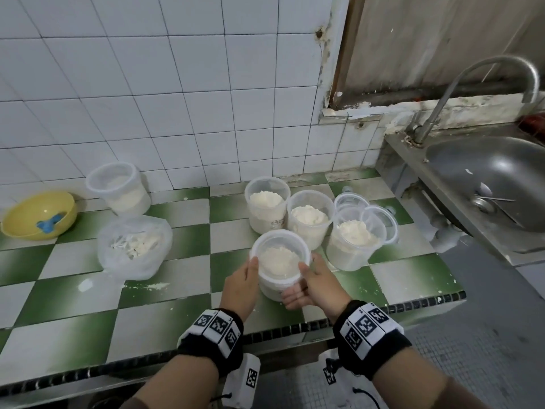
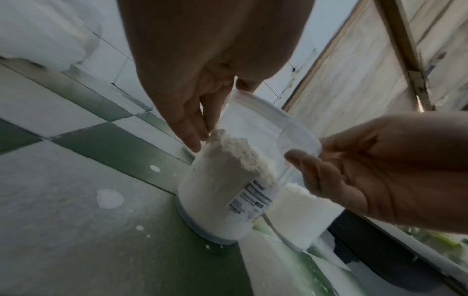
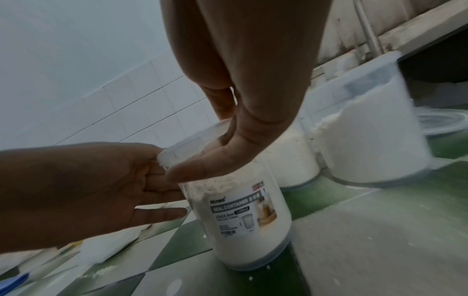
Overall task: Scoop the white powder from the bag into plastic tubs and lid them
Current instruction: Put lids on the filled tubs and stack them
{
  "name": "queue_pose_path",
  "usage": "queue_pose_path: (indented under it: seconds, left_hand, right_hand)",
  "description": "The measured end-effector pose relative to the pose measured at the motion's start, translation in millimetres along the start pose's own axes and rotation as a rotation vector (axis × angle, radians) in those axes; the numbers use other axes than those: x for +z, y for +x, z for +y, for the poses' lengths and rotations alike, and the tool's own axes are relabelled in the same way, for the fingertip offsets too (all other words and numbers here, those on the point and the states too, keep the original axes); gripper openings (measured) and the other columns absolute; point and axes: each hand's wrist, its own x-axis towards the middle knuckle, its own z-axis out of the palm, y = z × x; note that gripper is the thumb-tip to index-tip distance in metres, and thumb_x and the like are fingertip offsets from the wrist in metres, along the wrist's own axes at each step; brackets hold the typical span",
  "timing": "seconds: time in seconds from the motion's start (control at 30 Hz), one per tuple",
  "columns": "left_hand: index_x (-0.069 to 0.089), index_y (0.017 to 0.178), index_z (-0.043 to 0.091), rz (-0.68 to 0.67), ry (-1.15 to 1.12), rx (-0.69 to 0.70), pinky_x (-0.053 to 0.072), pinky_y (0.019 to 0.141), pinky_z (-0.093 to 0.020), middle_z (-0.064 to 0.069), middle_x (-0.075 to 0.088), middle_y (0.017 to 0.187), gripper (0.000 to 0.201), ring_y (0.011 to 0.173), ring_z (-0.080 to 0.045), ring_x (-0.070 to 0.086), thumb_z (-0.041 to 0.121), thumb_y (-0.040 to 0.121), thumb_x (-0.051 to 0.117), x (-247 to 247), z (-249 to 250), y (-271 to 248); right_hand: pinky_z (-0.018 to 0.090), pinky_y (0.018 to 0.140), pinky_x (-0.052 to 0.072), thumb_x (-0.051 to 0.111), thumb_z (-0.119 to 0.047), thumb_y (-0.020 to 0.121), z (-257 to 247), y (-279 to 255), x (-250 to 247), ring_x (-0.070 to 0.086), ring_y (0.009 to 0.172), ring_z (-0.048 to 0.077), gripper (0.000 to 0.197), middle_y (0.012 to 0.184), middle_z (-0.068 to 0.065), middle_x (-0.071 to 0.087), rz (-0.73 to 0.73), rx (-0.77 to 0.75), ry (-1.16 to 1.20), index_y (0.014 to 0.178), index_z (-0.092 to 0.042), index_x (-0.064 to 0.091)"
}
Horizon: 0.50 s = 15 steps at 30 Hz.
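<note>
While both hands flank it, the front tub (image 1: 280, 262) stands lidded on the worktop (image 1: 182, 278), low centre of the head view.

Left hand (image 1: 240, 280) has straight fingers against the tub's left wall, thumb at the lid (image 1: 280, 235) rim; right hand (image 1: 315, 283) lies open, palm up, fingers straight at the tub's right side, gripping nothing. White powder (image 2: 228, 170) fills the tub to about two thirds. Behind it, three filled tubs (image 1: 309, 221) stand unlidded, with loose lids (image 1: 380, 222) at the right. The bag (image 1: 134, 246) sits left of centre, another lidded tub (image 1: 119, 187) and a yellow bowl (image 1: 38, 215) further left. A sink (image 1: 486, 178) is at the right edge.
</note>
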Motion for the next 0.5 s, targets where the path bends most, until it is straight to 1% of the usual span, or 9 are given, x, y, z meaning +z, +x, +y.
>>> queue_pose_path:
  seconds: [0.07,0.13,0.2,0.23,0.3,0.4,0.47,0.5]
  left_hand:
    - [0.057,0.101,0.025,0.017,-0.073,-0.011,0.036,0.074,-0.022,0.001,0.061,0.099,0.027,0.094,-0.016,0.055,0.035,0.103,0.033,-11.9,-3.2,2.0]
    - [0.057,0.105,0.025,0.06,-0.139,-0.012,0.036,0.072,-0.021,0.002,0.06,0.102,0.025,0.094,-0.014,0.053,0.033,0.103,0.034,-29.2,-4.1,5.6]
    - [0.06,0.109,0.022,0.115,-0.203,-0.011,0.037,0.074,-0.021,0.001,0.061,0.105,0.027,0.096,-0.014,0.053,0.033,0.103,0.035,-52.3,-4.3,12.8]
    - [0.06,0.113,0.021,0.137,-0.229,-0.003,0.038,0.073,-0.021,0.001,0.061,0.106,0.03,0.096,-0.013,0.054,0.034,0.103,0.035,-66.0,-4.1,17.6]
    - [0.058,0.118,0.024,0.167,-0.265,0.027,0.04,0.071,-0.018,0.003,0.063,0.107,0.032,0.096,-0.01,0.056,0.038,0.102,0.035,-96.6,-3.9,29.7]
    - [0.057,0.119,0.028,0.235,-0.303,0.087,0.041,0.073,-0.016,0.008,0.064,0.107,0.028,0.098,-0.005,0.056,0.039,0.101,0.039,-151.9,0.2,50.6]
    - [0.056,0.121,0.032,0.263,-0.331,0.134,0.041,0.076,-0.015,0.015,0.063,0.108,0.026,0.1,0.003,0.055,0.037,0.099,0.044,-192.0,3.1,68.0]
    - [0.055,0.122,0.034,0.267,-0.333,0.156,0.041,0.08,-0.016,0.019,0.063,0.11,0.026,0.103,0.005,0.055,0.037,0.098,0.047,-211.7,3.6,78.4]
  right_hand:
    - [0.04,0.055,0.057,0.035,-0.02,0.102,-6.3,3.2,14.4,0.063,0.053,0.028,0.031,0.078,0.022,0.065,-0.028,-0.047,-0.027,0.13,-0.027,0.024]
    - [0.043,0.056,0.056,0.041,-0.018,0.1,-15.9,9.2,32.9,0.064,0.054,0.028,0.035,0.08,0.019,0.065,-0.06,-0.104,-0.073,0.129,-0.027,0.025]
    - [0.046,0.059,0.056,0.043,-0.017,0.099,-30.0,18.0,53.2,0.064,0.056,0.03,0.037,0.079,0.023,0.066,-0.107,-0.14,-0.101,0.129,-0.028,0.025]
    - [0.046,0.061,0.057,0.043,-0.017,0.099,-38.7,23.0,64.4,0.064,0.056,0.03,0.037,0.078,0.025,0.066,-0.133,-0.153,-0.108,0.129,-0.028,0.024]
    - [0.046,0.062,0.058,0.045,-0.018,0.098,-58.6,35.8,90.1,0.064,0.057,0.029,0.037,0.076,0.024,0.067,-0.171,-0.187,-0.118,0.129,-0.027,0.026]
    - [0.039,0.056,0.057,0.052,-0.016,0.095,-94.1,60.3,136.1,0.064,0.054,0.028,0.043,0.07,0.022,0.067,-0.211,-0.229,-0.087,0.13,-0.021,0.028]
    - [0.038,0.056,0.058,0.059,-0.013,0.091,-120.4,75.4,168.8,0.064,0.053,0.027,0.048,0.07,0.023,0.067,-0.243,-0.259,-0.067,0.129,-0.017,0.028]
    - [0.038,0.057,0.058,0.063,-0.012,0.089,-133.7,81.6,184.8,0.064,0.054,0.027,0.052,0.072,0.024,0.067,-0.262,-0.276,-0.067,0.127,-0.018,0.028]
